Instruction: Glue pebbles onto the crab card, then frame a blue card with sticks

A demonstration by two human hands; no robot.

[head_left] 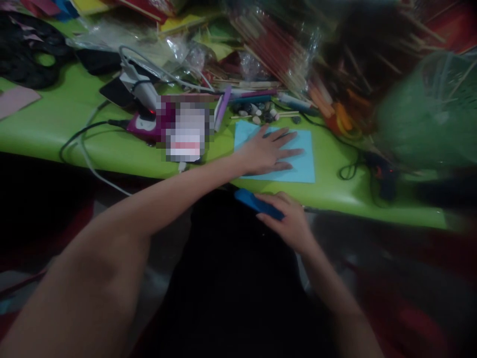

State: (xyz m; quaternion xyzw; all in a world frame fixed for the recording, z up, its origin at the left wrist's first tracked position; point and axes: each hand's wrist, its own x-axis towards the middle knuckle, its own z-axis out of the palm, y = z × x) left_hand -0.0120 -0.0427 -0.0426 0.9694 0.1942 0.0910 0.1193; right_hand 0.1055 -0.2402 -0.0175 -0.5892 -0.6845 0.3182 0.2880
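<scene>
My left hand (266,151) lies flat with its fingers spread on a light blue sheet of paper (303,171), pressing it to the green tabletop. Below the table's front edge, my right hand (288,219) is closed around a long, rounded blue object (248,197). Its far end points left, and blur hides what kind of thing it is. Just behind the paper lie several small dark and pale pebbles (257,112).
A phone (186,134) on a cable stands beside a purple power strip (143,127). Plastic bags of sticks (268,54) crowd the back. To the right are a glue gun (383,174), orange-handled scissors (346,122) and a green rounded thing (428,109).
</scene>
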